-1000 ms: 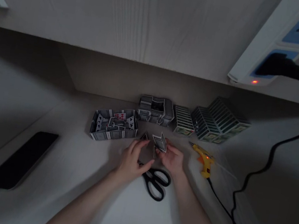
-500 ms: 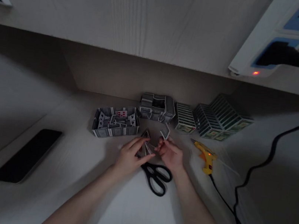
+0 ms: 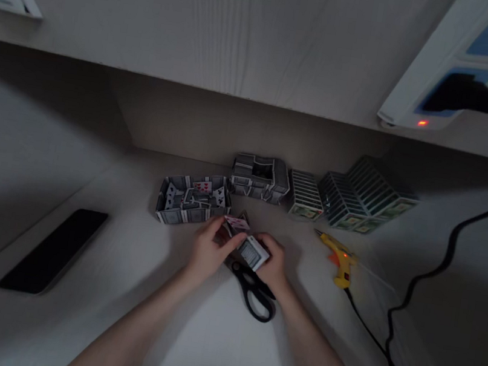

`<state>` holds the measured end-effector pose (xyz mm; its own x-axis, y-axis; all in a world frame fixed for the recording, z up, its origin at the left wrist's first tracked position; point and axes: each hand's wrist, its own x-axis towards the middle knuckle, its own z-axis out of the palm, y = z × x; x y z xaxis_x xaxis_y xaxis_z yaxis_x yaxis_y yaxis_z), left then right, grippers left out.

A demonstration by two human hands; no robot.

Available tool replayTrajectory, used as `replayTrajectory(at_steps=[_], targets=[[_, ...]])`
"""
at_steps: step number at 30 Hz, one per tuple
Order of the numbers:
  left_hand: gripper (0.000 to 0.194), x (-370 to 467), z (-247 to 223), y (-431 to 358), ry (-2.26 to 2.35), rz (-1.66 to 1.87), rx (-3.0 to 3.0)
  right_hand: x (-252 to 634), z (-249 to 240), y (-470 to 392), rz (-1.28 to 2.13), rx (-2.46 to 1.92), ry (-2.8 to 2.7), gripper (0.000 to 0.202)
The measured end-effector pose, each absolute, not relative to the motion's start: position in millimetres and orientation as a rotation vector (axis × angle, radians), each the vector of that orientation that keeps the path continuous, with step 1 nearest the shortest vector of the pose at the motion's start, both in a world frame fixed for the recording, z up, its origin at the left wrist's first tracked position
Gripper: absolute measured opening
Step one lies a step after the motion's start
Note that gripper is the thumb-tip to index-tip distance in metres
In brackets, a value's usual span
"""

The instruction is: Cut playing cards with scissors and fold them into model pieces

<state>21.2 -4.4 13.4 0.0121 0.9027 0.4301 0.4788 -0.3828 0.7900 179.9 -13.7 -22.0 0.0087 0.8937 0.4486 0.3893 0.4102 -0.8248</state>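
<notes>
My left hand point(image 3: 207, 251) is closed on a playing card point(image 3: 236, 223) with red pips, its face partly turned up. A second playing card point(image 3: 253, 253), patterned back showing, is in my right hand point(image 3: 276, 265), its left end close to my left thumb. Whether the cards are folded is hard to make out. Just below the hands lie black-handled scissors point(image 3: 271, 313), their blades hidden. Behind my left hand stands an open box built of playing cards point(image 3: 179, 216), with loose cards inside.
Along the back stand a card-built piece with an opening on top point(image 3: 247, 186) and striped card blocks point(image 3: 304, 207). A yellow glue gun point(image 3: 342, 262) lies right, its black cord point(image 3: 364, 316) trailing forward. A phone point(image 3: 55, 249) lies left. Overhead is a power strip point(image 3: 416, 89) on a shelf.
My right hand has turned and come down, and a card now lies flat in it instead of a bent card strip held up. The card at my left hand now shows its red face.
</notes>
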Motion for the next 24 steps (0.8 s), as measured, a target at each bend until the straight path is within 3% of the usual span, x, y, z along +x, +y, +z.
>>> replayTrajectory(at_steps=[5,16,22,24], targets=[[0.035,27.0,4.3,-8.6,1.422,1.254,1.984,179.0,-24.8,-9.6,0.754,-1.197,-1.529,0.010],[0.035,27.2,2.9,-8.4,1.467,1.317,2.096,166.8,-13.5,-8.9,1.542,-1.069,-0.726,0.019],[0.037,26.5,0.6,-7.5,1.504,1.295,2.126,178.9,-9.7,-5.4,1.869,-0.944,-0.593,0.028],[0.035,25.6,0.0,-5.9,1.521,1.294,2.109,181.5,-6.6,-5.5,1.891,-0.831,-0.660,0.022]])
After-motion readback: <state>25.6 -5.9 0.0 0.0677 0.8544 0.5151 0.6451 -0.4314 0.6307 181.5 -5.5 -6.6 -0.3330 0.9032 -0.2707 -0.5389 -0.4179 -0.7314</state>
